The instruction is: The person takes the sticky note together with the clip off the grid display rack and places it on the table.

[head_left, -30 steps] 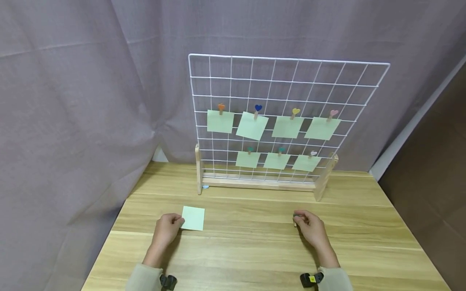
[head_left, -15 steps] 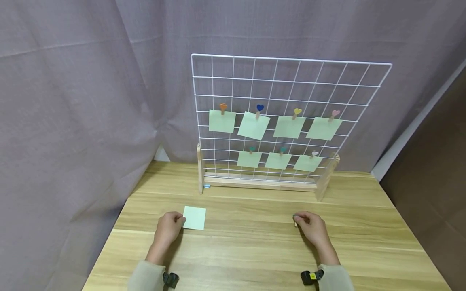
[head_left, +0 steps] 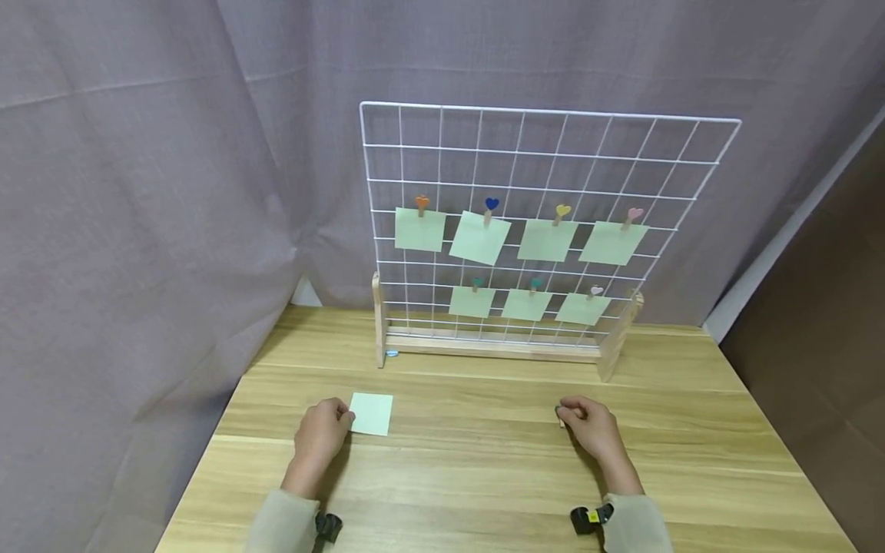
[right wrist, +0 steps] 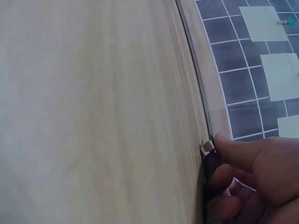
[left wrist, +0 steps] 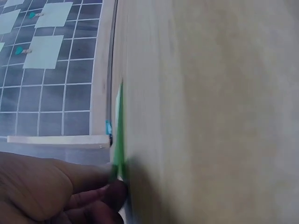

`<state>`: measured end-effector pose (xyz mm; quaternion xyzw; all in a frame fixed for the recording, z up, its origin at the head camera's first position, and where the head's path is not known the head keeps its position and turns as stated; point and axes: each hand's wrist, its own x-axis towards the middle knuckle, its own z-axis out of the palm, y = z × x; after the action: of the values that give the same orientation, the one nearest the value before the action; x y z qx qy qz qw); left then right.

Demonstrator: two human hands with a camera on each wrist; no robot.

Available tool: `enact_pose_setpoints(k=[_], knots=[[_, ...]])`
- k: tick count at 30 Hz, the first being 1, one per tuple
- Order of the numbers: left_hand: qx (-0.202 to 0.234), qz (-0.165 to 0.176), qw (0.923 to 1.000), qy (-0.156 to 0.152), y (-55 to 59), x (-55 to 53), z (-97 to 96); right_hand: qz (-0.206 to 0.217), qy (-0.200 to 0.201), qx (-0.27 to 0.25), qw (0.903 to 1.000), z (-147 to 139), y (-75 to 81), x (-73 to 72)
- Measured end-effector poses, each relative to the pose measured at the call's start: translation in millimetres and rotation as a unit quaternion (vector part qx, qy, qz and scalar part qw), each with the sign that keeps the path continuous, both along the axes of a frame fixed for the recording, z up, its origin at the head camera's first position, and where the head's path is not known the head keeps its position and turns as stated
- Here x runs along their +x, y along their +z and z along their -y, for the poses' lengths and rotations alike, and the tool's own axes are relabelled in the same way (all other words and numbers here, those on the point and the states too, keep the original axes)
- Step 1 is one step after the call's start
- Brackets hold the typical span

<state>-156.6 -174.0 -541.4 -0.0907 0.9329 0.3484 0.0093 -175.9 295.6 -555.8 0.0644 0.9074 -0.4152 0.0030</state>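
Note:
Between the thumb and finger of my left hand (head_left: 322, 432) is the left edge of a pale green sticky note (head_left: 372, 414), low over the table. The left wrist view catches the note (left wrist: 119, 130) nearly edge-on, pinched by the fingertips. Further right, my right hand (head_left: 593, 430) pinches a small wooden clothespin (right wrist: 209, 146) with a bit of green on it; most of it is hidden by the fingers. Behind both hands stands a white wire grid (head_left: 546, 188), where several green notes (head_left: 548, 240) hang from small pegs, most with heart tops.
Wooden feet (head_left: 379, 322) and a crossbar (head_left: 492, 348) support the grid on the wooden table (head_left: 470, 468). A small light-blue object (head_left: 392, 353) lies by the left foot. Grey curtain (head_left: 173, 192) covers the back and left; a brown panel (head_left: 823, 307) is at right.
My left hand has shifted slightly right with the sticky note. The right hand has risen slightly in the head view, still pinching the clothespin. The hanging notes stay put.

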Motion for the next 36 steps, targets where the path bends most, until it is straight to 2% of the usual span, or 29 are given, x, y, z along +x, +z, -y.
enact_pose_setpoints(k=[4,8,18,21,28,33,36], knots=[[-0.035,0.005,0.9993,-0.013,0.0,-0.3,-0.9,-0.004,-0.008,-0.003,1.0,0,-0.1,-0.4],[-0.05,0.008,0.9986,-0.018,0.9,-0.4,0.0,-0.004,-0.013,-0.006,0.9999,1,-0.3,-0.2],[-0.034,0.013,0.9993,-0.007,3.4,0.2,0.9,-0.007,-0.036,-0.02,0.9991,1,2.7,2.9],[-0.027,-0.002,0.9996,0.0,6.0,1.2,0.1,-0.008,-0.043,-0.02,0.9988,0,3.6,5.1],[0.027,-0.047,0.9985,0.013,8.0,-0.1,-3.3,-0.045,-0.057,-0.022,0.9971,5,11.8,8.0],[0.081,-0.069,0.9943,-0.001,7.7,-0.2,-6.3,-0.061,-0.054,-0.037,0.996,15,23.0,7.6],[0.117,-0.078,0.99,-0.017,10.2,-1.0,-9.9,-0.073,-0.035,-0.056,0.9951,22,28.0,2.4]])
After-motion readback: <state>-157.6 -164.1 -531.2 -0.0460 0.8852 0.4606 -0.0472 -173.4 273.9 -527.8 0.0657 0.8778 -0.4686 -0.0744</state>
